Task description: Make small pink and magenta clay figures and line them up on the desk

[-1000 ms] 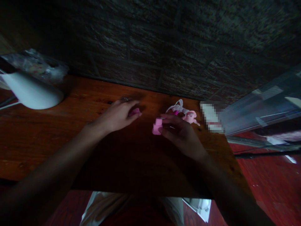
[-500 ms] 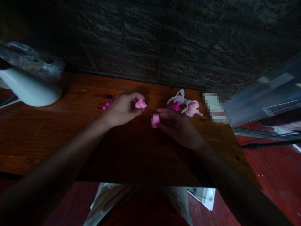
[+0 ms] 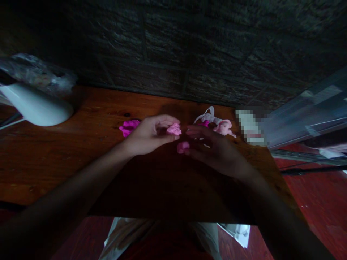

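My left hand [image 3: 151, 133] pinches a light pink, crumpled lump of what looks like modelling clay [image 3: 174, 129] between thumb and fingers, above the table. Just right of it, my right hand [image 3: 214, 148] has its thumb and fingers apart. A second pink lump [image 3: 183, 147] touches or lies right beside the right thumb tip; whether it rests on the table I cannot tell. Behind the left wrist lies a magenta lump [image 3: 129, 127], partly covered by that hand. Beyond the right hand are a pale pink piece [image 3: 224, 127], a whitish crumpled strip [image 3: 210, 112] and a magenta bit [image 3: 205, 123], partly hidden.
The wooden table [image 3: 67, 162] meets a dark stone-patterned wall [image 3: 168, 54]. A white, cone-shaped object [image 3: 40, 106] with a cable and a clear plastic bag [image 3: 46, 77] stand at the left. A blurred-out white item [image 3: 251, 128] lies near the right edge, beside a translucent panel [image 3: 306, 115].
My left hand has moved right with its pink lump, uncovering the magenta lump behind. My right fingers have spread apart from the second pink lump, which now looks rounder and turned.
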{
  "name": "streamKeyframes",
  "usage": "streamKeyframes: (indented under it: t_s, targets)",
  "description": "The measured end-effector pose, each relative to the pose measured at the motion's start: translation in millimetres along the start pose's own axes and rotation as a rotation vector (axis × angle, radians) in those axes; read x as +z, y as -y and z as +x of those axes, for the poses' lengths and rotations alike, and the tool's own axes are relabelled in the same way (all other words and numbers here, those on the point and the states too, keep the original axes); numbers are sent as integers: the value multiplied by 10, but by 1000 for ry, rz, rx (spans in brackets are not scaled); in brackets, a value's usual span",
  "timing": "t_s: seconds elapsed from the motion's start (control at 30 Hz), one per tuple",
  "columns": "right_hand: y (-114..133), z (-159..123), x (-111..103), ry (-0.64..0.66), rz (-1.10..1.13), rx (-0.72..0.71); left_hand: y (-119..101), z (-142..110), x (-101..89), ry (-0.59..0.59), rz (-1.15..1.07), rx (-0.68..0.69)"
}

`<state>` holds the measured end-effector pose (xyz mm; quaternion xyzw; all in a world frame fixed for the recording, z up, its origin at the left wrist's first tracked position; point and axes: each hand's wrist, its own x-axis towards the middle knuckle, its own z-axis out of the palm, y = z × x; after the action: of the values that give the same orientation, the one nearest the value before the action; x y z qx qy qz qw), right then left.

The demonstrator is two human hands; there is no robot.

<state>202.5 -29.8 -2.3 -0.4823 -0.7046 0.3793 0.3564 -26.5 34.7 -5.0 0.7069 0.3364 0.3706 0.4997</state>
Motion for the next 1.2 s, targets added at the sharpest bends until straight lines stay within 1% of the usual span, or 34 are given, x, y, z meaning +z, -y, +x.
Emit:
streamKeyframes:
  t_s: [0.1, 0.23, 0.4, 0.53, 0.6, 0.77, 0.9, 0.97, 1.03, 1.1, 1.13, 1.17, 1.2]
  targets:
    - [54, 10, -36, -90, -21, -62, 2, -24, 40, -5, -13, 47]
    - [133, 29, 24, -212, -63, -128, -39, -70, 103, -26, -11, 120]
    - [185, 24, 115, -273, -85, -174, -99, -123, 165, -44, 3, 162]
    - [183, 18, 108, -322, -76, -204, -91, -133, 157, -32, 6, 242]
    - [180, 18, 79, -320, -99, -240, -87, -132, 143, -21, 9, 262]
    - [192, 18, -13, -241, -240, -371, -97, -126, 133, 3, -14, 242]
    - [217, 0, -1, -247, -326, -441, -112, -120, 150, -11, 27, 238]
    - [226, -4, 23, -302, -380, -446, -139, -123, 162, -6, 72, 240]
    - [223, 6, 16, -397, -389, -395, -181, -133, 168, 12, 125, 256]
    - [202, 33, -44, -540, -312, -302, -224, -143, 154, 39, 185, 291]
    - [185, 50, -90, -644, -242, -255, -238, -143, 136, 41, 221, 315]
    - [165, 67, -141, -721, -172, -230, -244, -138, 108, 30, 264, 336]
    - [146, 82, -189, -768, -114, -222, -239, -126, 72, -1, 315, 351]
